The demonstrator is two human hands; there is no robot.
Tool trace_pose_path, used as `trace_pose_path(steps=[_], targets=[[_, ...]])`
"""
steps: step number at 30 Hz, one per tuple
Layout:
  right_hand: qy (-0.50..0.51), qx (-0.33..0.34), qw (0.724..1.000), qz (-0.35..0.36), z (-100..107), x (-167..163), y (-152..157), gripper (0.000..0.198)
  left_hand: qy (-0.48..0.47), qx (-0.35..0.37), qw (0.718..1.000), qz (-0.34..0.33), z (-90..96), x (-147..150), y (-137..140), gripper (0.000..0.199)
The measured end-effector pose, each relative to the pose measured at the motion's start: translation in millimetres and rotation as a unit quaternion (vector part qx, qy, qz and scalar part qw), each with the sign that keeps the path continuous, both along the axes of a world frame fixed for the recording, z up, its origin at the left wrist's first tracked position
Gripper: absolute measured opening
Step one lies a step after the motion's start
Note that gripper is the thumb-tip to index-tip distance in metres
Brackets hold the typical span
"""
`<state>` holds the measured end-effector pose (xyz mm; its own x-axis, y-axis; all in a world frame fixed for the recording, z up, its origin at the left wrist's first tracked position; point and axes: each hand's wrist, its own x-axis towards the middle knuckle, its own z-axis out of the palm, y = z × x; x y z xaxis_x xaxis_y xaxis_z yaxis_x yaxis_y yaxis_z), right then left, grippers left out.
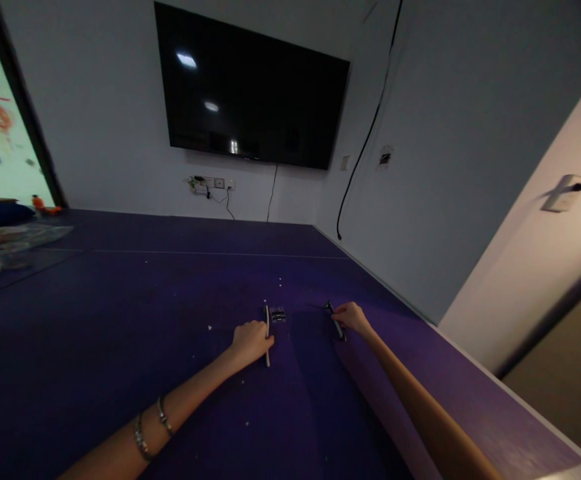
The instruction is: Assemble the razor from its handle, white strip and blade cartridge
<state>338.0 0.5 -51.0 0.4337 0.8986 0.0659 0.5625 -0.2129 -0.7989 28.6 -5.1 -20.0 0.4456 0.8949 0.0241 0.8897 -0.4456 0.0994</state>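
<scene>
My left hand (252, 342) is closed around a thin, pale, slightly curved strip (267, 313), whose ends stick out beyond the fingers. Just right of it on the purple tabletop (145, 373) lies a small clear packet (278, 315) with dark pieces in it. My right hand (353, 318) pinches a short, narrow dark object with a pale edge (339, 329); a small dark part shows at its far end. It is too small to tell its exact kind. A gap of tabletop separates both hands.
Small white scraps (209, 327) are scattered over the tabletop. Clear plastic bags (25, 237) and a dark blue item (0, 210) lie at the far left. A television (255, 87) hangs on the wall behind, and a black cable (370, 130) dangles near the corner.
</scene>
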Motion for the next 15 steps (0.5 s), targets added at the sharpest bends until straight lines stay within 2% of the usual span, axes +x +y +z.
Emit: trace_pose_path(steps=[8,12,15], targets=[[-0.063,0.008,0.998,0.008,6.5,-3.5,-0.7,0.011,0.01,-0.016,1.0,0.021,3.0,3.5,-6.9,0.031],[-0.062,0.038,0.997,0.004,12.2,-9.0,-3.0,0.011,-0.003,-0.01,1.0,0.028,5.2,0.4,-7.4,0.031],[-0.034,0.067,0.997,0.022,16.6,-28.2,-5.3,0.013,-0.015,0.003,0.999,0.035,10.5,0.4,-8.4,0.033]])
